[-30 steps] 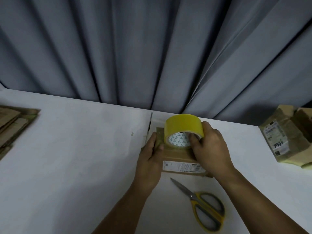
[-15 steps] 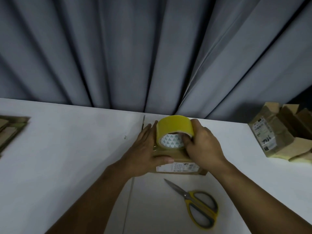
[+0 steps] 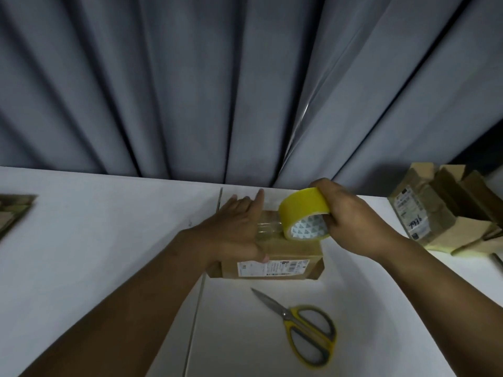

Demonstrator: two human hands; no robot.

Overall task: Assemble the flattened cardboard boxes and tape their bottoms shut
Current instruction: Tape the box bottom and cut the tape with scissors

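Observation:
A small brown cardboard box [image 3: 288,257] with a white label on its near side stands on the white table [image 3: 95,240]. My left hand [image 3: 236,229] lies flat with straight fingers on the left part of the box's top. My right hand [image 3: 351,216] grips a yellow tape roll [image 3: 304,213] at the box's right top edge. A clear strip of tape [image 3: 268,228] runs across the top from under my left hand to the roll.
Yellow-handled scissors [image 3: 302,325] lie on the table in front of the box. Assembled boxes [image 3: 441,208] stand at the right edge, flattened cardboard [image 3: 13,210] at the left edge. A grey curtain [image 3: 245,85] hangs behind the table.
My right hand has drawn the tape roll to the right across the box's top, paying out tape. My left hand has gone from holding the box's side to pressing flat on top.

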